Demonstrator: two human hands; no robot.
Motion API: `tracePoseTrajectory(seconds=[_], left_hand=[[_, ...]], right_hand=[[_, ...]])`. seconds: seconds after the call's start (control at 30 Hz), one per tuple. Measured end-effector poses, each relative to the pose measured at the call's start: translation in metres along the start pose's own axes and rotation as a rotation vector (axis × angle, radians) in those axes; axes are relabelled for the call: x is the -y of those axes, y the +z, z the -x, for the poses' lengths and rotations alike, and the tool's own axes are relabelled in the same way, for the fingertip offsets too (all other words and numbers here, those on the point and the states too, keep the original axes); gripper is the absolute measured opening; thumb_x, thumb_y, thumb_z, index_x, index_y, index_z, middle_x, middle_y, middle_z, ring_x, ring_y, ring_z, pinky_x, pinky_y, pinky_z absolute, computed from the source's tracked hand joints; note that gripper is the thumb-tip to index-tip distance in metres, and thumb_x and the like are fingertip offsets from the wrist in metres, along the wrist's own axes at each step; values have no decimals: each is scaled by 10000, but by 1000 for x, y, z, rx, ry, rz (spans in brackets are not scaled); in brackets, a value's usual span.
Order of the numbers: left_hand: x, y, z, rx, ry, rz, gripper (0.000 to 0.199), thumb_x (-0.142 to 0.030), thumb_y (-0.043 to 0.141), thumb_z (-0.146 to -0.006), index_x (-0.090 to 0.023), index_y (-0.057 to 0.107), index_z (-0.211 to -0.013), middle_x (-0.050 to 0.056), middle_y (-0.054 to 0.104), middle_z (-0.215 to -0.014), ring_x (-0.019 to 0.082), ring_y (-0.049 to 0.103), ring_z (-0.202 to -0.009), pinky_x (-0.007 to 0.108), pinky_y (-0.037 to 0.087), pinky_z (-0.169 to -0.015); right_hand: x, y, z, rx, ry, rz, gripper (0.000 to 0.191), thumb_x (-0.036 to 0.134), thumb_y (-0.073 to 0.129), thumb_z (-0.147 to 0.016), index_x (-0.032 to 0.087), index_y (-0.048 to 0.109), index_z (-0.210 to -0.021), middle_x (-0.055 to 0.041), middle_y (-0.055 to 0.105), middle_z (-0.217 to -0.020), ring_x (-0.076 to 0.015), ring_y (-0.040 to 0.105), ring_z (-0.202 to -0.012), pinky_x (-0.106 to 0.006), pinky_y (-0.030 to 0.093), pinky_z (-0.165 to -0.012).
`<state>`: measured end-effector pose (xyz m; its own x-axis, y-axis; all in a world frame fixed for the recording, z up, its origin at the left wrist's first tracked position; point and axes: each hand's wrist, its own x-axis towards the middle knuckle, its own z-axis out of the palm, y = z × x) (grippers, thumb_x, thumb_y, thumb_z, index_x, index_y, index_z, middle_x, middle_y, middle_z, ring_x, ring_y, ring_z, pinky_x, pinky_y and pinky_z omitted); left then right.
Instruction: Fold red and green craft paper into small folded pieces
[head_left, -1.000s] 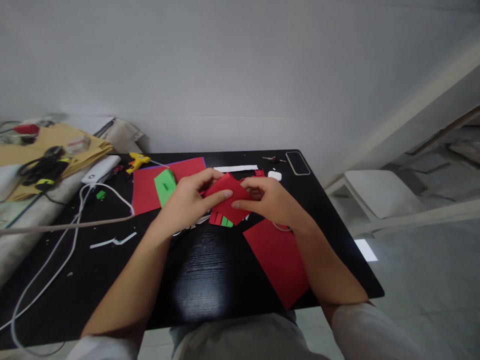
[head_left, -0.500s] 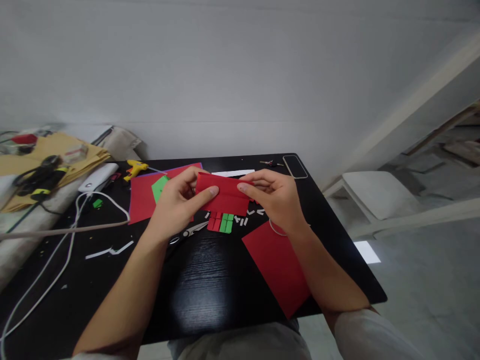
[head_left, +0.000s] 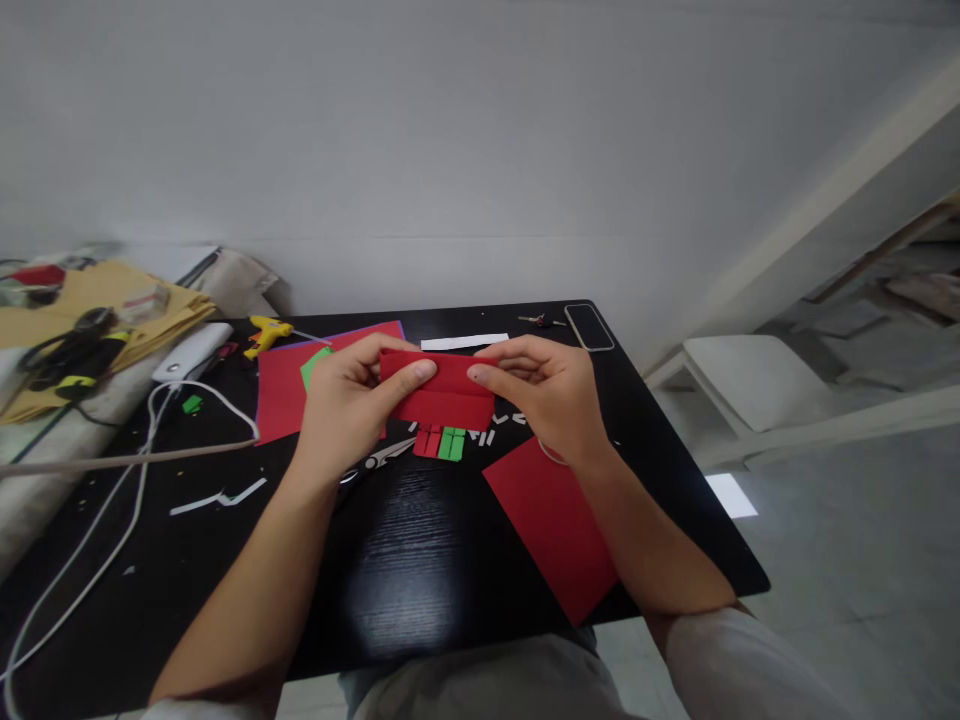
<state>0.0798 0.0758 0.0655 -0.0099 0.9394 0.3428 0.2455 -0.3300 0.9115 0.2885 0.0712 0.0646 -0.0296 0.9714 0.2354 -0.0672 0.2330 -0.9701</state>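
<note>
A folded piece of red paper (head_left: 442, 400) is held above the table between both hands, with a crease running across it. My left hand (head_left: 358, 400) pinches its left end, thumb on the near face and fingers behind. At the right end, my right hand (head_left: 544, 390) grips the upper corner the same way, its fingers partly hidden by the sheet. Just below the paper lie small red folded pieces (head_left: 427, 441) and green folded pieces (head_left: 452, 444). Scissors (head_left: 382, 456) rest beside them, partly covered by my left hand.
A larger red sheet (head_left: 555, 530) lies under my right forearm. Another red sheet (head_left: 281, 395), a yellow glue gun (head_left: 267, 335), a white power strip (head_left: 193, 352) and cables (head_left: 142, 480) are on the left. Keys (head_left: 541, 321) and a phone (head_left: 589, 328) sit at the far right edge.
The red paper has tilted so that its crease and lower flap show more clearly. Both hands have shifted slightly left with it and keep their hold.
</note>
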Motion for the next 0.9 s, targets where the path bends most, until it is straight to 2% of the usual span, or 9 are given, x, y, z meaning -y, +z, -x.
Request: tracePoseTrajectory(seconds=[0.27,0.47,0.53,0.6,0.73,0.8,0.9], left_hand=[[1,0,0,-73,28,-46,157,-353,836,-817,-211,781,-856,-29,733,-690,111,653,-588,198,508,-521],[4,-2,-1,-55,34,-45,192,-388,819,-844,-208,758,-871,-26,725,-733,113,638,-600,210,502,-530],[4,-3,-2,-35,97,-38,169,-351,820,-848,-213,753,-917,-12,752,-830,122,672,-662,225,535,-583],[3,-3,-2,-21,209,-51,172,-301,816,-854,-227,752,-995,2,775,-937,149,722,-787,260,583,-699],[-2,-1,1,-13,501,-331,150,-236,777,-894,-254,775,-1043,30,787,-1068,208,731,-1018,362,578,-923],[-5,0,4,2,595,-483,149,-207,750,-920,-257,779,-1057,36,792,-1096,221,726,-1049,401,548,-986],[-6,2,9,62,647,-501,168,-147,695,-959,-244,767,-1076,22,808,-1034,194,741,-964,388,540,-984]], right_hand=[[0,-2,-1,2,12,-37,211,354,919,-749,220,827,-884,-19,816,-793,-199,800,-754,-346,700,-757],[0,-1,0,-12,-10,-49,211,346,918,-747,211,823,-879,-17,815,-786,-188,797,-740,-312,690,-724],[0,0,1,-20,-21,-42,177,321,910,-757,213,821,-865,-14,815,-780,-181,796,-733,-295,680,-698],[0,2,2,-13,-34,-23,140,294,898,-771,216,821,-859,-8,816,-773,-175,795,-727,-282,671,-676],[-2,5,5,6,-114,62,87,256,855,-819,217,828,-891,-8,824,-803,-169,792,-735,-286,671,-698],[-4,6,6,35,-175,120,85,250,832,-847,220,833,-926,-10,830,-842,-165,790,-747,-290,670,-717],[-8,8,7,69,-228,179,91,251,813,-872,233,837,-958,-12,836,-893,-165,789,-772,-300,668,-748]])
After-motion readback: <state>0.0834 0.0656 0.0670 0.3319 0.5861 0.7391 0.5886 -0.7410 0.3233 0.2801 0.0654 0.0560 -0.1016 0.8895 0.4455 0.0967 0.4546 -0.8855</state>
